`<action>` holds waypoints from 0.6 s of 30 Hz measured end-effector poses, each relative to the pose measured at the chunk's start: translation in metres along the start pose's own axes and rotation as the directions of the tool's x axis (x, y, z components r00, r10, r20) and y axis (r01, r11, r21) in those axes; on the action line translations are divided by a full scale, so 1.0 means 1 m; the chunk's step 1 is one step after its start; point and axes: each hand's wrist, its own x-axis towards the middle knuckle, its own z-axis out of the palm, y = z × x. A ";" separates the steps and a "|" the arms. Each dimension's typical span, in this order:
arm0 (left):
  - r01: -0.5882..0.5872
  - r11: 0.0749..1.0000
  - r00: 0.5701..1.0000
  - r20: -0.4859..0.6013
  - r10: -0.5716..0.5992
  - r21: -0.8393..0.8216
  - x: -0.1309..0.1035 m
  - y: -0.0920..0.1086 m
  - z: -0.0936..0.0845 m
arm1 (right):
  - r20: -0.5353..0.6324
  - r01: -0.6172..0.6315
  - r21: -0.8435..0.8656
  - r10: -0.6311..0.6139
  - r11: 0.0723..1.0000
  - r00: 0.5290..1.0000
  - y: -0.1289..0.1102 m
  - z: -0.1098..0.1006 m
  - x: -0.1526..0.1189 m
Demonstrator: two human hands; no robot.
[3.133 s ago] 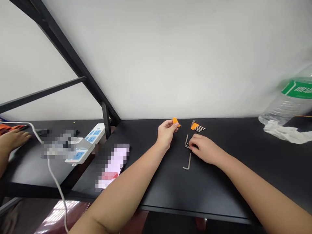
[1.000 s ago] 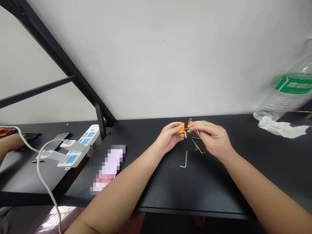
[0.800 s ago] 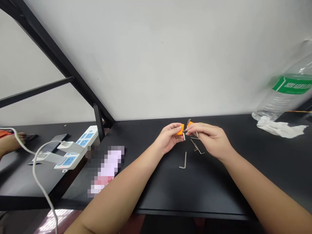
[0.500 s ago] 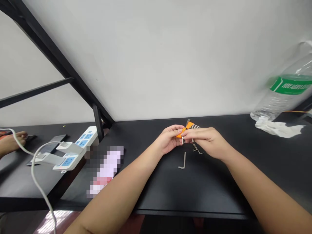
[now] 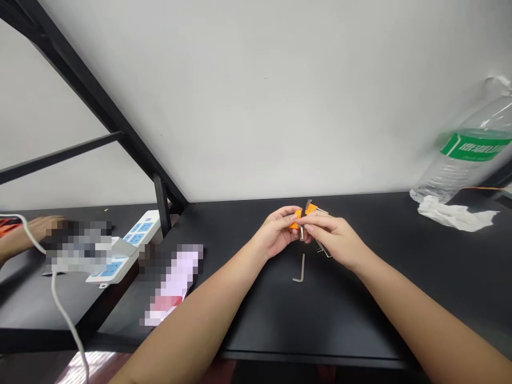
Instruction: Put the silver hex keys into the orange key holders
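Observation:
My left hand (image 5: 279, 231) is closed around an orange holder (image 5: 296, 218) above the black table. A short metal hex key (image 5: 302, 233) points down at the holder, and the fingertips of my right hand (image 5: 328, 232) pinch at it. Behind my right fingers lies another orange piece (image 5: 311, 208) with metal keys sticking out of it. Several thin hex keys (image 5: 322, 248) show partly below my right hand. One larger L-shaped hex key (image 5: 302, 269) lies alone on the table, nearer the front edge.
At the left are a white power strip (image 5: 141, 228), a white cable (image 5: 64, 309) and a blurred flat object (image 5: 176, 282). Another person's hand (image 5: 40, 229) is at the far left. A large plastic bottle (image 5: 460, 160) and white tissue (image 5: 456, 214) stand and lie at the right.
My right hand has turned and drawn its fingers to the short hex key at the holder. At far left, the other person's hand has moved right. The view has shifted slightly.

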 end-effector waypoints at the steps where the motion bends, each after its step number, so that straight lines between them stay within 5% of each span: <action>1: -0.005 1.000 1.000 0.008 0.005 0.001 0.000 0.000 0.000 | -0.012 -0.042 0.054 0.042 0.998 0.999 0.001 0.001 0.001; 11: -0.030 1.000 0.999 0.038 0.030 0.001 -0.002 0.002 0.005 | -0.015 -0.267 0.364 0.292 0.892 0.956 0.006 0.004 0.001; 18: -0.026 0.970 1.000 0.009 0.025 0.243 -0.002 0.001 0.002 | -0.085 -0.214 0.401 0.269 0.891 0.959 0.004 -0.001 0.002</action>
